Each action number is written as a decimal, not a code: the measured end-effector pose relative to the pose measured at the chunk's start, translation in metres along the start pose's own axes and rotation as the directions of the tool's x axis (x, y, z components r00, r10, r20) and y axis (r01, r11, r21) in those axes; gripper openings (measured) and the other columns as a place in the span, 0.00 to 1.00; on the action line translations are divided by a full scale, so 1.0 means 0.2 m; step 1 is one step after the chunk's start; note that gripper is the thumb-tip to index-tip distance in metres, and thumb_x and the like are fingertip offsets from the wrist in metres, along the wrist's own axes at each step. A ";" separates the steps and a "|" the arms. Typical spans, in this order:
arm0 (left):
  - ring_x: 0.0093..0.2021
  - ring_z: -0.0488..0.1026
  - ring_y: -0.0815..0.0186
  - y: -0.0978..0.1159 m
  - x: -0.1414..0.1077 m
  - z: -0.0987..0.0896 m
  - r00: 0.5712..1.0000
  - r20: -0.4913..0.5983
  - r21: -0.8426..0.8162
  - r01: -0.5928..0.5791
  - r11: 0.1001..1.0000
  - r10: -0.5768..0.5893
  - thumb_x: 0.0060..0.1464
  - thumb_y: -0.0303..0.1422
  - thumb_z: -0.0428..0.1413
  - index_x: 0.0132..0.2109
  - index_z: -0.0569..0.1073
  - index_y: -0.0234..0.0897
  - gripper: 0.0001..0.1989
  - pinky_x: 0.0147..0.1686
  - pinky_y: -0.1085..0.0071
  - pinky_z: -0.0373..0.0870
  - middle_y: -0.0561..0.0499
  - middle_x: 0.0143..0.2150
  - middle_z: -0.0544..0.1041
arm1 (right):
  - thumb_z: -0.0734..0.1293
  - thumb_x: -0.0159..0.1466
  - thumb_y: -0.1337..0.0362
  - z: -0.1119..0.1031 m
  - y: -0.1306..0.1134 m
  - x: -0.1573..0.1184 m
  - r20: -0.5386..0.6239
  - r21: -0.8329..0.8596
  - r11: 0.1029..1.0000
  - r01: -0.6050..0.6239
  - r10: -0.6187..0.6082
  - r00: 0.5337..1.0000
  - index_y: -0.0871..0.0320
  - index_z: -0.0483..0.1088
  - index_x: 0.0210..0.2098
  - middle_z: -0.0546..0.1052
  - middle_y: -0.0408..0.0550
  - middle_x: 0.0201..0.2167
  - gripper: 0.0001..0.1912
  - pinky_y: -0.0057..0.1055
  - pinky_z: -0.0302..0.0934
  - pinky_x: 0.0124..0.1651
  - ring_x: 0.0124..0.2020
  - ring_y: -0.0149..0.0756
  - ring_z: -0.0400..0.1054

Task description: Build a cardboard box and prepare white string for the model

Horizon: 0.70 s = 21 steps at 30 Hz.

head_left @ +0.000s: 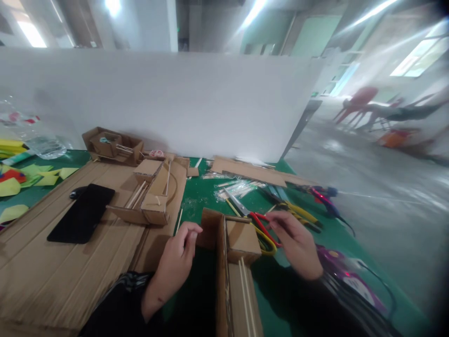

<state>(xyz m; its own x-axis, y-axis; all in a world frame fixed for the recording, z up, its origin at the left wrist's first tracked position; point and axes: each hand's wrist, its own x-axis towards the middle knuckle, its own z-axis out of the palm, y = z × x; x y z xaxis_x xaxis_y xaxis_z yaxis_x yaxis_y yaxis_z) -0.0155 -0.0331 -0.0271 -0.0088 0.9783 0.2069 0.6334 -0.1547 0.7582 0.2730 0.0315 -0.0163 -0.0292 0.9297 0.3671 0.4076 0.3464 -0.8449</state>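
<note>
My left hand point(177, 257) hovers left of a long cardboard piece point(221, 281), fingers curled and pressed together; whether something small is between them I cannot make out. Two thin wooden sticks point(247, 295) run along that piece, below a small cardboard box point(242, 238). On the right, my right hand point(296, 241) is over the red handle of the scissors point(238, 202), with thumb and fingertips close together. It is unclear whether they touch the handle. A yellow handle point(268, 243) lies between the box and my right hand.
A black phone point(84, 213) and a cardboard assembly point(150, 199) lie on cardboard at left. Pliers point(303, 215), a glue gun point(326, 201) and a purple device point(347, 276) are at right. Behind are cardboard strips point(249, 171), a water bottle point(42, 140) and a white partition point(175, 103).
</note>
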 end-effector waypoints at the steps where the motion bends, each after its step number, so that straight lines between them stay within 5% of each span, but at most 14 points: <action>1: 0.22 0.70 0.67 0.00 0.00 0.00 1.000 0.000 0.003 0.009 1.000 -0.009 0.70 0.38 0.39 0.48 0.67 0.41 0.14 0.24 0.74 0.66 0.60 0.21 0.67 | 0.65 0.66 0.55 0.00 0.00 0.00 0.000 0.006 1.000 0.000 0.000 1.000 0.53 0.72 0.40 0.76 0.48 0.36 0.10 0.37 0.71 0.38 0.34 0.41 0.72; 6: 0.41 0.75 0.61 0.01 0.00 0.01 1.000 -0.004 0.078 -0.008 0.997 0.008 0.65 0.37 0.49 0.50 0.67 0.40 0.10 0.43 0.64 0.71 0.49 0.40 0.77 | 0.63 0.68 0.60 0.00 -0.01 -0.01 0.078 -0.008 0.995 0.097 -0.096 0.992 0.52 0.71 0.43 0.75 0.48 0.39 0.08 0.35 0.71 0.42 0.38 0.40 0.73; 10: 0.48 0.72 0.56 0.01 0.00 0.02 0.997 0.067 0.173 -0.057 0.983 0.046 0.61 0.30 0.52 0.48 0.70 0.39 0.09 0.49 0.56 0.69 0.45 0.47 0.75 | 0.61 0.67 0.65 0.00 -0.03 -0.03 0.355 -0.016 0.968 0.250 -0.228 0.907 0.49 0.63 0.58 0.66 0.52 0.59 0.20 0.46 0.60 0.62 0.61 0.48 0.61; 15: 0.51 0.69 0.52 0.01 -0.01 0.02 0.982 0.174 0.277 -0.121 0.953 0.074 0.57 0.28 0.54 0.50 0.72 0.38 0.13 0.51 0.53 0.68 0.45 0.50 0.74 | 0.63 0.62 0.69 -0.01 -0.05 -0.05 0.610 -0.002 0.978 0.208 -0.164 0.775 0.48 0.45 0.68 0.49 0.53 0.71 0.39 0.57 0.38 0.71 0.73 0.50 0.39; 21: 0.51 0.69 0.51 0.00 -0.02 0.03 0.975 0.213 0.356 -0.143 0.923 0.069 0.59 0.27 0.52 0.51 0.72 0.37 0.13 0.51 0.52 0.67 0.44 0.51 0.74 | 0.67 0.62 0.63 -0.01 -0.05 -0.06 0.665 -0.032 0.981 0.189 -0.120 0.737 0.47 0.44 0.69 0.45 0.54 0.72 0.41 0.57 0.39 0.70 0.73 0.53 0.36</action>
<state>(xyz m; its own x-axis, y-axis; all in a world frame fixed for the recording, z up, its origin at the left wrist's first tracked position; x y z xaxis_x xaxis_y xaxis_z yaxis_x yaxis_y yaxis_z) -0.0110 -0.0357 -0.0313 0.2001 0.9722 0.1220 0.8618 -0.2338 0.4502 0.2704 0.0164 -0.0115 -0.6777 0.7266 0.1129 0.4241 0.5116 -0.7473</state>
